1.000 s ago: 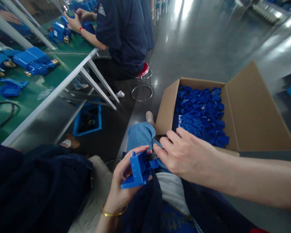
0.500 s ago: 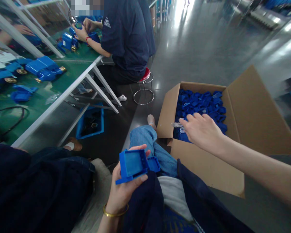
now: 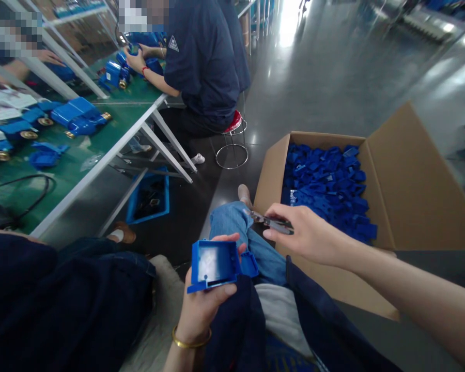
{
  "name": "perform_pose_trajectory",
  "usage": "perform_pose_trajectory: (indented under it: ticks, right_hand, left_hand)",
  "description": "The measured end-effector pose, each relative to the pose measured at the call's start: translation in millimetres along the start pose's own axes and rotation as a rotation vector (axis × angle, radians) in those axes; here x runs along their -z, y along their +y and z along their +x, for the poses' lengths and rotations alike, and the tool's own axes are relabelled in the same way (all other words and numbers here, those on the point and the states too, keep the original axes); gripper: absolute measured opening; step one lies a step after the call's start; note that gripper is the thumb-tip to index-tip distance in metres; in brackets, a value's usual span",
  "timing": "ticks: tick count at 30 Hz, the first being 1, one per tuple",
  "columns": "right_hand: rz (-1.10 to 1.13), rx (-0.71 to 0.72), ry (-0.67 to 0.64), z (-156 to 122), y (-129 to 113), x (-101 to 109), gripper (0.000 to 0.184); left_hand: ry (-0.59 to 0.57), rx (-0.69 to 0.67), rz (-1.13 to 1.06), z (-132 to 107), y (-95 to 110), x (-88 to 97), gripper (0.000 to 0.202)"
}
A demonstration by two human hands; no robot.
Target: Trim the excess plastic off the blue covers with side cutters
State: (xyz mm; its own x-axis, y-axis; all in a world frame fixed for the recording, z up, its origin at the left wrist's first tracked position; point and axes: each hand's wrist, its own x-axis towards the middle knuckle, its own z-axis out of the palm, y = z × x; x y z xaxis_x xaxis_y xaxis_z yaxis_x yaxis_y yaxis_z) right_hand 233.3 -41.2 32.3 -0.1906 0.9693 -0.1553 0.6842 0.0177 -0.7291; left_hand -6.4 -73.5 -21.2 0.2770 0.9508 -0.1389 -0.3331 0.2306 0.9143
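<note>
My left hand [image 3: 205, 310] wraps around a blue plastic housing [image 3: 217, 261], its hollow side turned up toward me. A smaller blue plastic flap [image 3: 249, 264] shows just to the right of the housing, over my thigh; whether the two are joined is hidden by my fingers. Closed around a pair of grey-handled pliers [image 3: 273, 223], my right hand [image 3: 304, 227] is above my knee, beside the carton. The metal jaws point left, apart from the housing.
An open cardboard carton [image 3: 382, 191] full of blue plastic parts [image 3: 325, 181] stands at my right. Left is a green-topped workbench [image 3: 73, 150] with blue-and-brass assemblies [image 3: 81, 116]. A blue crate [image 3: 166, 199] sits beneath it. A co-worker [image 3: 205, 62] sits ahead on a red stool [image 3: 234, 124].
My right hand has moved left and down from over the carton, bringing the pliers closer to the housing. My left hand keeps the housing, turned slightly.
</note>
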Motion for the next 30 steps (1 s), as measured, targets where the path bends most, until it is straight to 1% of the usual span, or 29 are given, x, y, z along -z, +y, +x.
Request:
perform_pose_trajectory:
  ticks: [2,5,9,15,18,23,26,28,30]
  right_hand:
    - [0.164,-0.007,-0.065,-1,0,-10,0.011]
    - [0.358,-0.047,-0.124,-4,0,-22,0.015]
    - [0.491,-0.073,-0.172,-8,-5,-28,0.017]
    - [0.517,-0.063,-0.192,-10,-14,-29,0.017]
    - [0.532,-0.065,-0.191,-9,-13,-29,0.019]
    - [0.548,-0.05,-0.149,-6,-11,-29,0.017]
    - [0.548,-0.029,-0.107,-3,-12,-28,0.015]
    - [0.544,-0.018,-0.076,0,-13,-28,0.015]
    - [0.557,-0.015,-0.061,5,-13,-30,0.017]
  left_hand:
    - [-0.011,0.006,-0.023,-1,-1,1.3,0.066]
    - [-0.025,-0.003,-0.048,-2,-2,1.5,0.064]
    - [-0.025,-0.053,-0.1,-2,-3,-0.7,0.062]
    - [-0.101,-0.152,-0.144,1,-10,2.5,0.061]
    - [-0.105,-0.181,-0.153,1,-13,5.8,0.062]
    - [-0.086,-0.141,-0.171,-2,-16,9.8,0.063]
    - [-0.062,-0.109,-0.218,-3,-18,11.1,0.061]
    - [-0.049,-0.081,-0.281,-3,-17,11.0,0.057]
    - [-0.075,-0.01,-0.397,-2,-17,10.2,0.05]
